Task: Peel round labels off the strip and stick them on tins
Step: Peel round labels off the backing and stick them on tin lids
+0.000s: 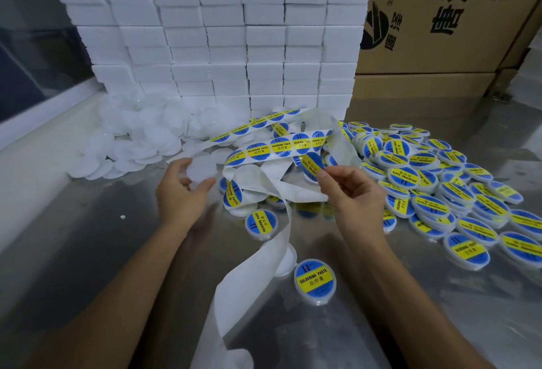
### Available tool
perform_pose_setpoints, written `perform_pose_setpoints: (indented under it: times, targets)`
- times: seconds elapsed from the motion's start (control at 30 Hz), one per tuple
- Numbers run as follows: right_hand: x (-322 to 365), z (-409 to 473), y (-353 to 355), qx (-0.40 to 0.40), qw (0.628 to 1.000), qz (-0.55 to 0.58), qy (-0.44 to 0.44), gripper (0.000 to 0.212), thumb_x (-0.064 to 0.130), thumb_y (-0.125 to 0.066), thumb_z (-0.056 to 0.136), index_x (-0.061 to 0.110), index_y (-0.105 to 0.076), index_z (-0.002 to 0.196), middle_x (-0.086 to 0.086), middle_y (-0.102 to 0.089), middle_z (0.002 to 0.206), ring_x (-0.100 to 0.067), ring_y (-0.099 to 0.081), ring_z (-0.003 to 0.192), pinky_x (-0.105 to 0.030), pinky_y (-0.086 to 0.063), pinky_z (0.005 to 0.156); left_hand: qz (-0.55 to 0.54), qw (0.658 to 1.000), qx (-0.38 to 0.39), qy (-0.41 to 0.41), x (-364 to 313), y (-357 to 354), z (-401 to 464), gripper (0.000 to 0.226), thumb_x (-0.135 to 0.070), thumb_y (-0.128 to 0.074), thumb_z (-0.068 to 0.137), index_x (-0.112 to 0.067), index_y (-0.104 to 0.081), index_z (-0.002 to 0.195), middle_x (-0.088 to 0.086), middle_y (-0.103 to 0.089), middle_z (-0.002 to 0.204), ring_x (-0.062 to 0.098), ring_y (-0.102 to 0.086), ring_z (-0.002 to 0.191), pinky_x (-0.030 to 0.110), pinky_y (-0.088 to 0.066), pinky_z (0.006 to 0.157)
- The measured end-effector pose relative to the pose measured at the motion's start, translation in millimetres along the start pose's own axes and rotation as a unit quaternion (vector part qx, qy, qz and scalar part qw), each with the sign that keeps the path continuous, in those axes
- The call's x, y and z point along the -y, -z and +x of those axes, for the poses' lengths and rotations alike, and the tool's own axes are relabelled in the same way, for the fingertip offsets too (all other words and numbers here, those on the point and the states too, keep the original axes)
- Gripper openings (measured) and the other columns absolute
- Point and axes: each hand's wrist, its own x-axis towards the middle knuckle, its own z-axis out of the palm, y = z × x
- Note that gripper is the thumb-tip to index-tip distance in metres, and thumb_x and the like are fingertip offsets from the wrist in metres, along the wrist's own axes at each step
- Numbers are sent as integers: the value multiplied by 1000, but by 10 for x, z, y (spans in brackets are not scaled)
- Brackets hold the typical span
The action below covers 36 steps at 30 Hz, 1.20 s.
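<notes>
Backing strip (234, 286) trails past right hand (349, 192) (pinching 1 label (312, 163)).

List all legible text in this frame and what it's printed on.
"SOLDERING PASTE": labelled tin nearest the camera, with Chinese characters too small to read.
"SOLDERING PASTE": labels on the strip.
Label pinched by right hand: blurred.
Cardboard box: large Chinese characters and a logo, cut off.
Blank tin in left hand: none.

Cool even light, warped wide-angle edges
</notes>
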Motion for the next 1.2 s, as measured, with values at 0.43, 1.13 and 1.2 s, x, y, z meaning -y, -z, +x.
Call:
perform_pose_setpoints:
  times: [0.43, 1.13, 1.2]
  targets:
    - [-47, -154, -120, 60, 997, -36, 34, 7, 17, -72, 88, 21, -66, 86, 2, -59, 67, -7, -50, 56, -20, -43, 50, -77, 979, -46, -183, -415, 212, -648, 57, -29, -79, 73, -31, -54, 124, -36, -55, 110, 14, -61, 76, 26, -52, 61]
    - [11, -264, -203, 143, 989, 47, -17, 45, 8, -78, 81, 26, -52, 113, -6, -77, 85, -17, -72, 70, -19, -53, 61, -247, 952, 168, -69, -718, 103, -966, 59, -3, -84, 70, -22, -59, 121, -6, -71, 110, 15, -70, 99, 25, -59, 72]
    - [9, -249, -183, 142, 989, 38, -11, 45, 8, -78, 81, 23, -52, 114, -5, -77, 86, -17, -73, 70, -18, -53, 60, -338, 917, 204, 52, -714, 127, -924, 53, -12, -82, 68, -19, -62, 116, 2, -75, 101, 23, -73, 93, 27, -59, 72]
